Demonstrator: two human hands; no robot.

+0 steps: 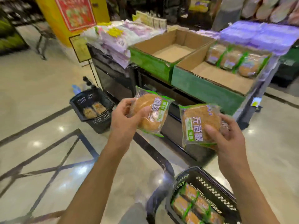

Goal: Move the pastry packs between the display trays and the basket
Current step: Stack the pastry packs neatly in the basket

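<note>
My left hand (125,118) grips a round pastry pack (153,109) with green edges, held up in front of the display stand. My right hand (224,135) grips a second pastry pack (198,120) of the same kind, a little lower and to the right. Below my right arm stands a black basket (213,186) holding several pastry packs (192,206). On the stand, the right cardboard display tray (205,88) holds three packs (233,60) at its back. The left display tray (150,60) shows only its cardboard floor.
A second black basket (77,104) with two packs sits on the floor to the left of the stand. Purple-wrapped goods (258,34) are piled behind the trays, white and pink bags (116,39) at the stand's left. A sign stand (79,47) and yellow pillar (53,21) are beyond.
</note>
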